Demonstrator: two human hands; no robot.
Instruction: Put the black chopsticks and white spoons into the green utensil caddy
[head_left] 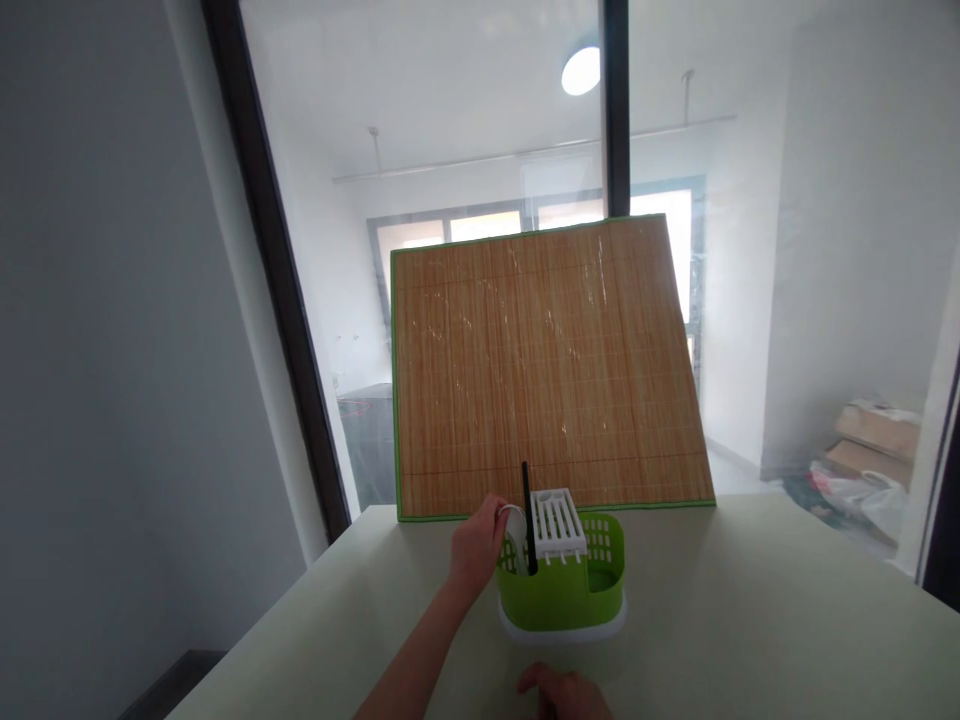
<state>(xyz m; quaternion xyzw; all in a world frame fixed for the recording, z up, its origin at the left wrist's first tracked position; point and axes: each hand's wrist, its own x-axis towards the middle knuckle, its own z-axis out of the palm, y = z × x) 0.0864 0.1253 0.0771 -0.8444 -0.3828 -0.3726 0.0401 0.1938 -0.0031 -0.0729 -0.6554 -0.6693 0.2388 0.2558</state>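
A green basket [551, 598] with a white base stands on the pale table, a white slatted rack [556, 522] across its top. From its left compartment a black stick-like item [529, 515] rises upright. My left hand [477, 543] is at the basket's left rim, its fingers pinched on a white object with a rounded edge [516, 524], whose lower part is inside the left compartment. My right hand [564, 692] is low in front of the basket, touching nothing visible; its fingers look curled and are partly cut off by the lower picture edge.
Behind the basket a bamboo mat [540, 370] with green edging leans upright against a glass partition. The pale table [720, 600] extends to both sides. Beyond the glass at the right are cardboard boxes [877, 435] and plastic bags.
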